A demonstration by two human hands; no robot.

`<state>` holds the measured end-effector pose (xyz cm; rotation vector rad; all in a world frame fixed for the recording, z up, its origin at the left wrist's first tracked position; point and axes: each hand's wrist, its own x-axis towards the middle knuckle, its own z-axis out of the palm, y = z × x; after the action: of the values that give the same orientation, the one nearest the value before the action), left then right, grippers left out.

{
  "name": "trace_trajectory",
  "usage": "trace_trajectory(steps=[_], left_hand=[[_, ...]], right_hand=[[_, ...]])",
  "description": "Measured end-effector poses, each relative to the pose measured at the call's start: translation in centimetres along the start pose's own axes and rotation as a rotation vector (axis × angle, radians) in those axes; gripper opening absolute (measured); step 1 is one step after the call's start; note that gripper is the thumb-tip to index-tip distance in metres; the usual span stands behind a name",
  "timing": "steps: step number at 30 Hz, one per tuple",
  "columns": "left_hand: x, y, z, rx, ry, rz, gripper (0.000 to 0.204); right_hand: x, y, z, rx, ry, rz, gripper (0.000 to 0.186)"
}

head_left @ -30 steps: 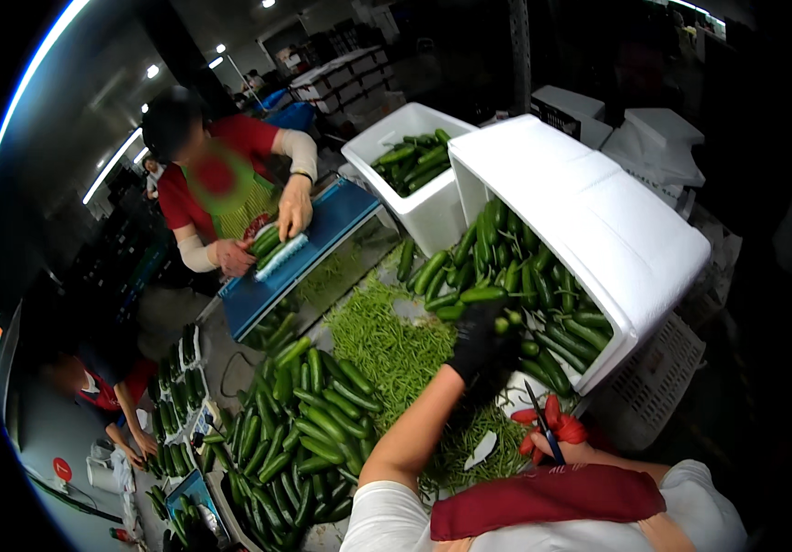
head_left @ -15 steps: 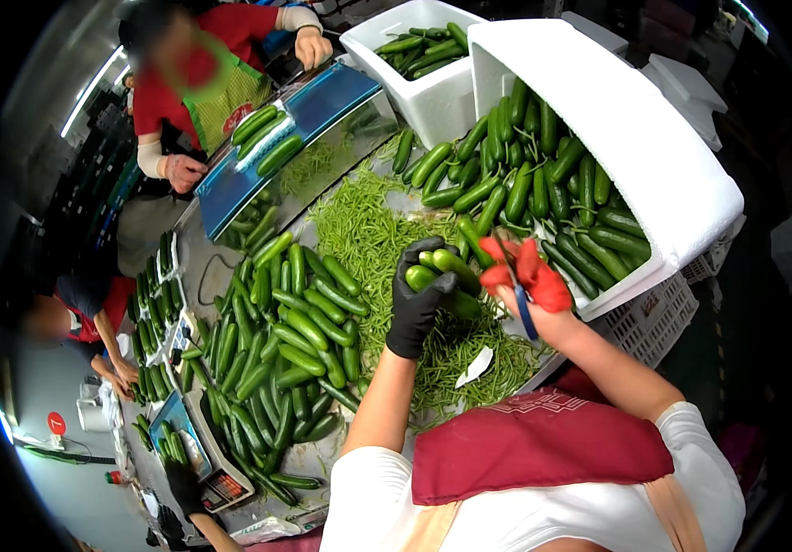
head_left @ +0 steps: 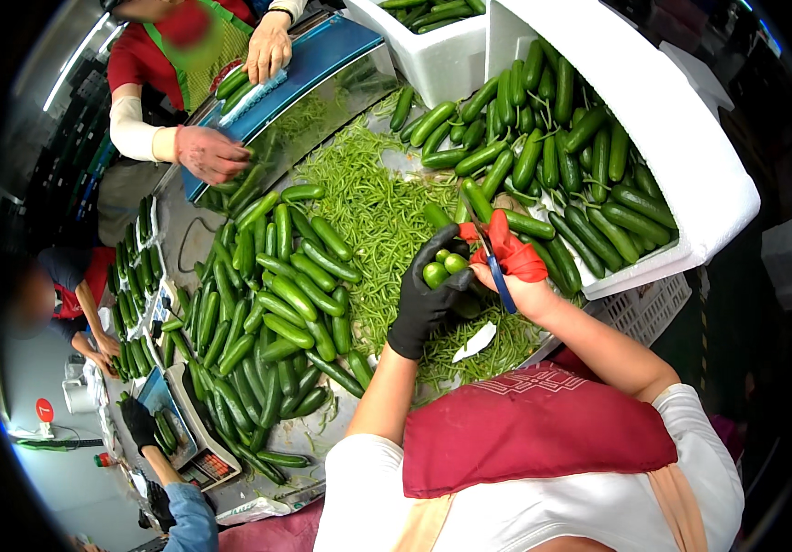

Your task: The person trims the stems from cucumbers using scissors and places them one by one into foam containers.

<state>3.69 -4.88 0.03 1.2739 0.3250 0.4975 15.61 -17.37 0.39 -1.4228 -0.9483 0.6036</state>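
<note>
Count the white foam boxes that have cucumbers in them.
2: an upright box, cut off by the picture's top edge, and a box tipped on its side at the upper right. Others may be hidden.

A bunch of glossy green cucumbers [head_left: 435,274], rounded ends showing, sits left of the tipped white foam box [head_left: 681,138], and blue-handled scissors [head_left: 497,274] with dark blades slant between bunch and box, blades pointing away from the wearer
</note>
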Motion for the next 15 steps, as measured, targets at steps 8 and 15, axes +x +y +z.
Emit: trace_trajectory(steps=[8,15], left_hand=[[-0.6,0.8,-2.4,-0.537,0.232,0.164,0.031],[-1.1,0.5,-7.4,-1.032,0.284,0.040,0.045]], right_hand=[[-1.7,-2.4,-0.7,0.383,0.057,-0.039,0.052],[-6.9,2.4,-2.6,0.058,-0.076,-0.128,0.082]])
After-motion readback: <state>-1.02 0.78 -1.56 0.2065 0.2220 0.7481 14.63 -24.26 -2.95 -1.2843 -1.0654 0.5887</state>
